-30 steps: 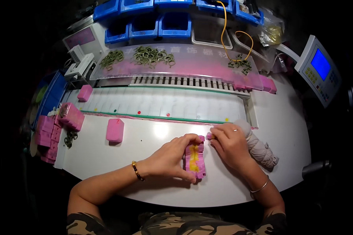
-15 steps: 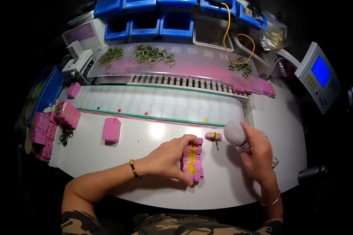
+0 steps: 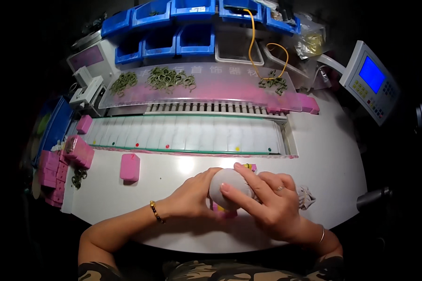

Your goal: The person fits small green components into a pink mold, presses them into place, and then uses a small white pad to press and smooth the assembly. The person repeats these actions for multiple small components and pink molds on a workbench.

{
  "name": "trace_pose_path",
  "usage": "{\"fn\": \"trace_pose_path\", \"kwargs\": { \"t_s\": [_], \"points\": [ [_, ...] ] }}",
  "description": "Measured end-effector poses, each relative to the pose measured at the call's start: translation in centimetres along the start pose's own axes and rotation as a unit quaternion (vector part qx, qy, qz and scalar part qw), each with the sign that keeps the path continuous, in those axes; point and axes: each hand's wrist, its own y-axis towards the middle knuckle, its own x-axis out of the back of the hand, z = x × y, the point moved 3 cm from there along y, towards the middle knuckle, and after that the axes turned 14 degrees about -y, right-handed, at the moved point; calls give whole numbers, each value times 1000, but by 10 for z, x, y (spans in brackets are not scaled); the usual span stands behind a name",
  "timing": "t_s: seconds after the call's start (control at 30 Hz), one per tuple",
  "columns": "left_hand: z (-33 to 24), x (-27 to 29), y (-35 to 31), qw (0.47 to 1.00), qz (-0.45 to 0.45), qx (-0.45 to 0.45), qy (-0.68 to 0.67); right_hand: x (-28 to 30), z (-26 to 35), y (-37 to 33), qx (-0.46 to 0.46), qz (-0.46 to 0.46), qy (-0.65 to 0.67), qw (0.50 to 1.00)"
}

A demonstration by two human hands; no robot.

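My right hand (image 3: 276, 206) grips a round, stuffed grey cloth pouch (image 3: 228, 187), index finger and thumb on the ball and its gathered cloth tail (image 3: 306, 197) sticking out to the right. Beneath the ball lies a pink block (image 3: 227, 214) with yellow on its top, mostly covered by the pouch. My left hand (image 3: 194, 193) is closed round that block from the left; its fingertips are partly hidden. Just beyond the right fingers a small pink piece with a yellow-green part (image 3: 253, 167) shows in part. Farther left stands a separate pink block (image 3: 130, 167).
A white-slatted conveyor (image 3: 187, 133) crosses behind my hands. Behind it, green rings (image 3: 166, 78) lie in piles on a translucent sheet, below blue bins (image 3: 195, 40). Pink blocks (image 3: 51, 168) are stacked at left, beside dark rings (image 3: 79, 178). A control panel (image 3: 372, 79) stands at right.
My right hand has brought the pouch left and down onto the yellow-topped pink block. My left hand stays round the block. The whole view has shifted slightly.
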Motion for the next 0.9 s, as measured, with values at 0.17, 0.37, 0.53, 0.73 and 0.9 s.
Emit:
{"fn": "trace_pose_path", "kwargs": {
  "t_s": [0.17, 0.37, 0.53, 0.73, 0.9],
  "points": [
    [3, -7, -4, 994, -49, -94, 39, -33, 24, -41, 79, 66, -82, 991],
    [1, -15, -18, 985, -89, -135, 59, -10, -13, -48, -1, 131, 15, 991],
    [-7, -29, -29, 964, -96, -217, 119, -37, -59, -64, -111, 132, -123, 977],
    [-18, -54, -36, 960, -47, -241, 132, -63, -53, -38, -95, 101, -63, 988],
    [-6, -34, -12, 980, -69, -186, 30, -102, -55, -40, -80, 114, 41, 989]
  ]
}}
